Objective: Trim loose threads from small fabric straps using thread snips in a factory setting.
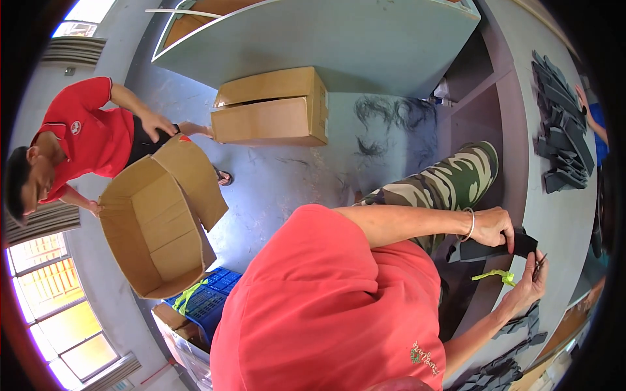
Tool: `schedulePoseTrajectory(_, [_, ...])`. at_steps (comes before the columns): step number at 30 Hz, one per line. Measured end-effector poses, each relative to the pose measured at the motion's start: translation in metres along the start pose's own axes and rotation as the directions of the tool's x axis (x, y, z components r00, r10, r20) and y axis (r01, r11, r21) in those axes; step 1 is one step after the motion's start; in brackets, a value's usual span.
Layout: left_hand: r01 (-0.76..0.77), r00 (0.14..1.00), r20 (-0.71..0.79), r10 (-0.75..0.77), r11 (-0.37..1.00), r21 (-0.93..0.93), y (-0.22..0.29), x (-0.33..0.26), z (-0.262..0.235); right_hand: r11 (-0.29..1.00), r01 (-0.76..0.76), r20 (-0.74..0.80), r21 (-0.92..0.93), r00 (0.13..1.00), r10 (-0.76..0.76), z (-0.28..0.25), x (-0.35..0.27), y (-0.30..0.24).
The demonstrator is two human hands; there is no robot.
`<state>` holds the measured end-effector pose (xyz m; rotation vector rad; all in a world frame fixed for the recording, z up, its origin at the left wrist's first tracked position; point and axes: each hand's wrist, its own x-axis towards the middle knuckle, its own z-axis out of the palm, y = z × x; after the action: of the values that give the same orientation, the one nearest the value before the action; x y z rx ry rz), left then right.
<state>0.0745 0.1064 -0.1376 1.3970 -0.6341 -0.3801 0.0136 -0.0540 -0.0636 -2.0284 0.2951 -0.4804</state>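
My left hand [492,228], with a bangle at the wrist, is closed on a black folded strip [479,250] of what looks like cloth. The strip's far end [525,245] stands up between my two hands. My right hand [529,280] is closed, its fingertips at that end. A thin dark tool [540,262], perhaps small snips, pokes out of its fingers; its exact kind is unclear. Beside the right hand, a yellow-green ribbon [499,276] lies at the table's near edge.
Piles of black pieces [562,127] [499,365] lie on the grey table [521,163]. A person in red [85,130] holds an opened carton [153,228] at left. Another carton [267,120] sits on the floor, near dark scraps. A blue crate [218,287] stands behind me.
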Motion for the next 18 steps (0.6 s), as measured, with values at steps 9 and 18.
schedulePoseTrajectory(9, [0.397,0.895,0.096,-0.435,0.681,-0.616,0.032,0.003,-0.017,0.881,0.360,0.166,-0.307,0.932,-0.323,0.029,-0.043,-0.027])
schedulePoseTrajectory(18, [0.261,0.965,0.109,-0.237,0.866,-0.426,0.038,-0.022,-0.034,0.983,0.167,0.191,-0.075,0.970,-0.151,0.030,-0.066,-0.054])
